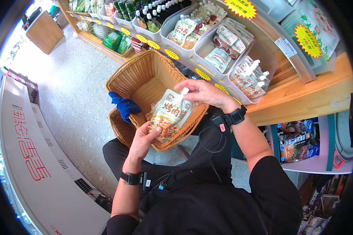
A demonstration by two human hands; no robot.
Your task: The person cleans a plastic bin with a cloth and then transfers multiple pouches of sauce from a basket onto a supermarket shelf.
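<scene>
A spouted sauce pouch (171, 113), white with a printed food picture and writing, is tilted over a woven wicker basket (147, 88). My left hand (141, 139) grips its lower left corner, thumb on the front. At the pouch's white cap (184, 90), the fingers and thumb of my right hand (207, 93) close around the spout corner. The basket stands in front of my knees, and a dark blue cloth (124, 106) hangs over its left side. Partly behind the pouch, a clear wrapped item (151, 113) shows in the basket.
Plastic bins stand on the wooden shelf to the right, one with similar spouted pouches (248, 77), another with flat sachets (228, 44). Yellow price tags (203, 74) line the shelf edge. At left is a long white freezer cabinet (32, 147). A cable (213, 141) loops below my right wrist.
</scene>
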